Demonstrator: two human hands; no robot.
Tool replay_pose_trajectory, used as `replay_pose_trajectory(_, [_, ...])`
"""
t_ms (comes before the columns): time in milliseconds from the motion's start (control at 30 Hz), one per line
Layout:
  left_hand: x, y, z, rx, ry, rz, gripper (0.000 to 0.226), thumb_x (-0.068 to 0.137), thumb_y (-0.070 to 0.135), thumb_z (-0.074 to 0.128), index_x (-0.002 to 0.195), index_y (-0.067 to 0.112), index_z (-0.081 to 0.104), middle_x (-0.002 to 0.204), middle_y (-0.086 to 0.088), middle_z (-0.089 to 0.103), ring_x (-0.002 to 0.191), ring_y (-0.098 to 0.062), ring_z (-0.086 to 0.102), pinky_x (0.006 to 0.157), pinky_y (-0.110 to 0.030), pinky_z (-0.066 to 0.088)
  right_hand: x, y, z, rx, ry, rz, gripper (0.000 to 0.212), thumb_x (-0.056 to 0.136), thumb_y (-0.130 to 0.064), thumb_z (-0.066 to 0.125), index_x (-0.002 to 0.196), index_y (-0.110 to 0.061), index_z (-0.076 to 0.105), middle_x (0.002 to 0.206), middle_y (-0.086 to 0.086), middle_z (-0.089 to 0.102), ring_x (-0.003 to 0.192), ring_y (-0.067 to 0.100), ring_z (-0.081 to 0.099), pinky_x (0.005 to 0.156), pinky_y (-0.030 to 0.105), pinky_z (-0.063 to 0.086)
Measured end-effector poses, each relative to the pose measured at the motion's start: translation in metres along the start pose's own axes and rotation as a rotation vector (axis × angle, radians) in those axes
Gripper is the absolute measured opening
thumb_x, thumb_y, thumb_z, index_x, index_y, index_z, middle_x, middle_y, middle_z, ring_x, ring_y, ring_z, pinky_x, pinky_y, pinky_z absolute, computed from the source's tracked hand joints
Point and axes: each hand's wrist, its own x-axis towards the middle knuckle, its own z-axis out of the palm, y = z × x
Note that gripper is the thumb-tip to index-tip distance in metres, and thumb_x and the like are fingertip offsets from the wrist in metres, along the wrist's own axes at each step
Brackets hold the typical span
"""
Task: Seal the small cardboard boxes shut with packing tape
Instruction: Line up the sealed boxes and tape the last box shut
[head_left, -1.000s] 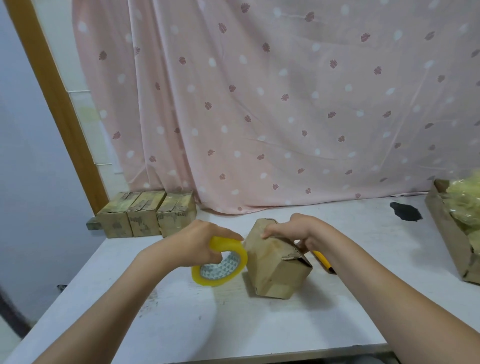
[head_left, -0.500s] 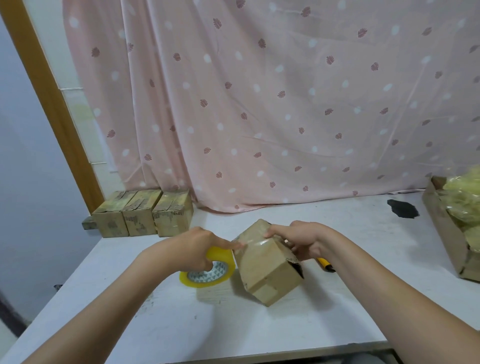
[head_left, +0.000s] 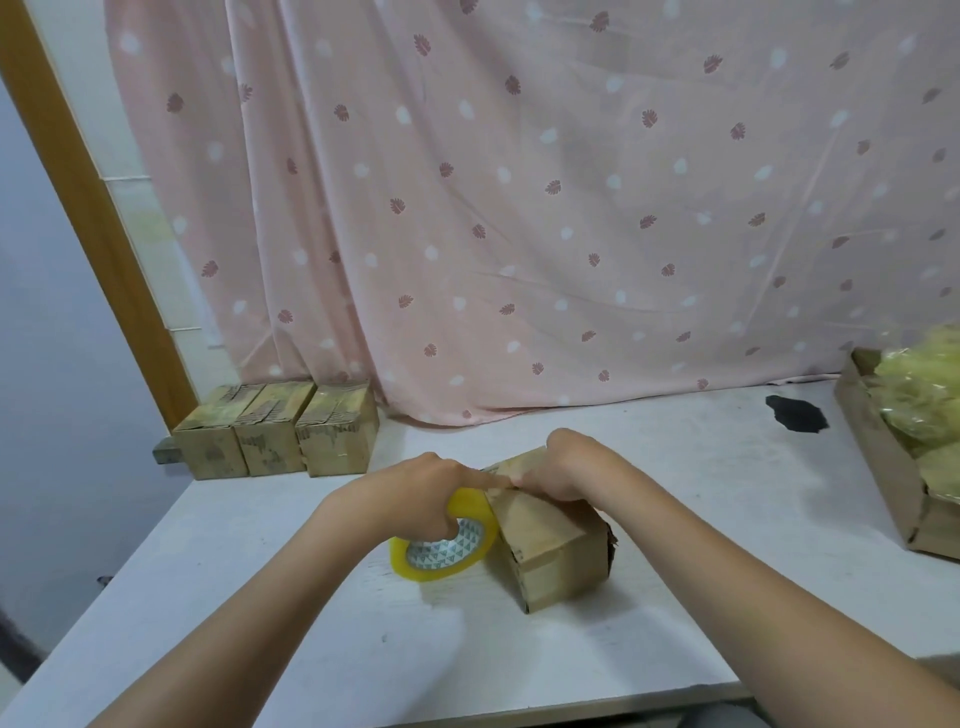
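Observation:
A small brown cardboard box (head_left: 550, 551) lies tilted on the white table (head_left: 311, 649), one corner toward me. My left hand (head_left: 421, 493) grips a yellow roll of packing tape (head_left: 447, 545) pressed against the box's left side, its forefinger stretched onto the box's top edge. My right hand (head_left: 561, 467) rests on the top of the box with curled fingers and holds it down where the tape meets the cardboard. The far side of the box is hidden by my hands.
Three small cardboard boxes (head_left: 275, 431) stand in a row at the table's back left by a wooden post (head_left: 88, 208). A large open carton (head_left: 893, 467) with yellowish filling sits at the right edge. A dark patch (head_left: 795, 413) marks the table. A pink curtain (head_left: 519, 208) hangs behind.
The box has been turned and now lies lower on the table. The tape roll stays against its left side, and both hands have drawn together on the top edge.

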Motion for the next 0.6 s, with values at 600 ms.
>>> replay_pose_trajectory(600, [-0.007,-0.025,0.006,-0.114,-0.036,-0.050,0.081,0.085,0.017,0.063,0.136,0.072,0.032,0.065,0.001,0.045,0.053,-0.012,0.041,0.056,-0.029,0.045,0.014,0.027,-0.005,0.492,-0.204,0.136,0.037,0.084,-0.032,0.076,0.087,-0.003,0.053,0.091,0.013,0.061,0.092,0.029,0.064,0.089,0.040,0.056])
